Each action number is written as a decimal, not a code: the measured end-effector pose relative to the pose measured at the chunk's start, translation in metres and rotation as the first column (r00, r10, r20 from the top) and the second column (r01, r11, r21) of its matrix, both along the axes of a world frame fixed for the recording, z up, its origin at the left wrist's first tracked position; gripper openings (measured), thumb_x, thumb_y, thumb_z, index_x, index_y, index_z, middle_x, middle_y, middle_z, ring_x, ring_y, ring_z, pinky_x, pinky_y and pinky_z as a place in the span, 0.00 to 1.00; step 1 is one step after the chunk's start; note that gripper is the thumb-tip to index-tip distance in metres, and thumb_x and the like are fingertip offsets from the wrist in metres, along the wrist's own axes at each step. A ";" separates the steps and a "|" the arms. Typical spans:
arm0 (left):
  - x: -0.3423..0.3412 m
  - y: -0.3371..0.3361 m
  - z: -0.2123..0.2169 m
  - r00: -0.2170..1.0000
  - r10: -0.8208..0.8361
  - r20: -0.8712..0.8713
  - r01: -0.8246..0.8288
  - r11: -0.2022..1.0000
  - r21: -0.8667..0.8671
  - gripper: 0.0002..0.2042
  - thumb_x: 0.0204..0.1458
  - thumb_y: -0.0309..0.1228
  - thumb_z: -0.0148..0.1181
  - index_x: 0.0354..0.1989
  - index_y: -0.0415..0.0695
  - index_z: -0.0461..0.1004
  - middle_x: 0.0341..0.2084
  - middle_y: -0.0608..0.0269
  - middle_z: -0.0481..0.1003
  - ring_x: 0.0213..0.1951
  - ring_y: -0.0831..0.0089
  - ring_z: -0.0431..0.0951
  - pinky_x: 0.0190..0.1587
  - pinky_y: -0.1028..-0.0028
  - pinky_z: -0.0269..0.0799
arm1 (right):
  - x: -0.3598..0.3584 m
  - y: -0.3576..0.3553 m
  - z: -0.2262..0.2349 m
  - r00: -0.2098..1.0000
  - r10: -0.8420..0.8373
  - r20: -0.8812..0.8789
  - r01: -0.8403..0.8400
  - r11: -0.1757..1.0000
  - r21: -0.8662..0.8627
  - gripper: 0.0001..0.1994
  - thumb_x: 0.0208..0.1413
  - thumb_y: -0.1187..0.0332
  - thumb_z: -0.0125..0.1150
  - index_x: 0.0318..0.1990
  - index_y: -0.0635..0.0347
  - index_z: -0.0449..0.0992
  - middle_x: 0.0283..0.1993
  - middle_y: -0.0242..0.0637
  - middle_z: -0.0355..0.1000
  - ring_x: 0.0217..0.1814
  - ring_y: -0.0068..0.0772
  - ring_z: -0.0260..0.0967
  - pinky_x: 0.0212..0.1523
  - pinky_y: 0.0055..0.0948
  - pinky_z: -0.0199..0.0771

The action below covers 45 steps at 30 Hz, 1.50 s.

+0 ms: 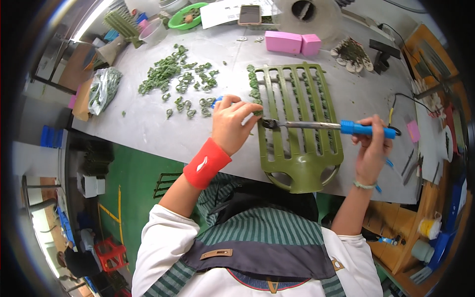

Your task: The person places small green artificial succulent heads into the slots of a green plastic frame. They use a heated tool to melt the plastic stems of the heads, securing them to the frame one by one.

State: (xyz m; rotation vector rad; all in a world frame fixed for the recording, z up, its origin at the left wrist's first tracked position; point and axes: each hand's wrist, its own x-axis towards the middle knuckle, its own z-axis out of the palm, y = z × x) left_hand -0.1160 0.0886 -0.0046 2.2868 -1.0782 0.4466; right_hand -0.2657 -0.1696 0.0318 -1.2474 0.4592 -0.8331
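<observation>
Two hands work over an olive-green slotted plastic rack (302, 143) lying flat on the grey desk (148, 123). Left hand (231, 123), red wristband below it, pinches a small green ring at the rack's left edge. Right hand (372, 143) is closed around the blue handle of a soldering iron (326, 127), tip at the rack. Loose green rings (178, 79) lie scattered nearby.

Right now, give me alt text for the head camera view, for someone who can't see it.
A person's right hand holds a blue-handled soldering iron across an olive-green slotted plastic rack on a grey table. The left hand, with a red wristband, pinches a small green ring at the iron's tip. Loose green rings lie scattered beyond.
</observation>
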 end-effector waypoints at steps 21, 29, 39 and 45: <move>0.037 0.079 0.001 0.702 -0.065 -0.709 -0.239 0.916 -0.321 0.09 0.49 0.19 0.62 0.39 0.39 0.79 0.26 0.64 0.78 0.31 0.81 0.77 0.35 0.80 0.74 | -0.007 0.006 0.017 1.000 0.005 -0.031 -0.004 1.000 0.027 0.14 0.59 0.62 0.58 0.26 0.63 0.73 0.25 0.37 0.72 0.17 0.24 0.65 0.18 0.20 0.65; -0.023 0.018 0.022 0.908 -0.075 -0.412 -0.029 0.970 -0.241 0.12 0.45 0.20 0.65 0.40 0.43 0.80 0.31 0.64 0.79 0.33 0.76 0.76 0.36 0.76 0.72 | -0.005 0.003 0.007 1.000 0.012 -0.026 -0.011 0.999 0.043 0.14 0.58 0.62 0.58 0.27 0.64 0.74 0.26 0.38 0.73 0.18 0.24 0.67 0.19 0.20 0.66; -0.022 0.004 0.002 0.993 -0.011 -0.116 0.003 0.998 -0.063 0.13 0.39 0.23 0.68 0.36 0.47 0.81 0.28 0.69 0.79 0.34 0.69 0.71 0.41 0.70 0.68 | 0.006 0.013 -0.006 0.993 0.113 0.032 -0.115 0.991 0.064 0.14 0.59 0.63 0.58 0.28 0.66 0.75 0.25 0.38 0.74 0.18 0.25 0.69 0.19 0.20 0.68; -0.020 0.007 0.006 0.993 0.005 -0.118 -0.005 1.000 0.001 0.13 0.40 0.25 0.69 0.37 0.49 0.81 0.29 0.68 0.79 0.35 0.68 0.71 0.42 0.70 0.67 | -0.009 -0.001 0.007 1.000 0.019 -0.012 -0.019 1.000 0.013 0.14 0.58 0.64 0.58 0.26 0.65 0.74 0.24 0.37 0.73 0.16 0.24 0.66 0.16 0.20 0.64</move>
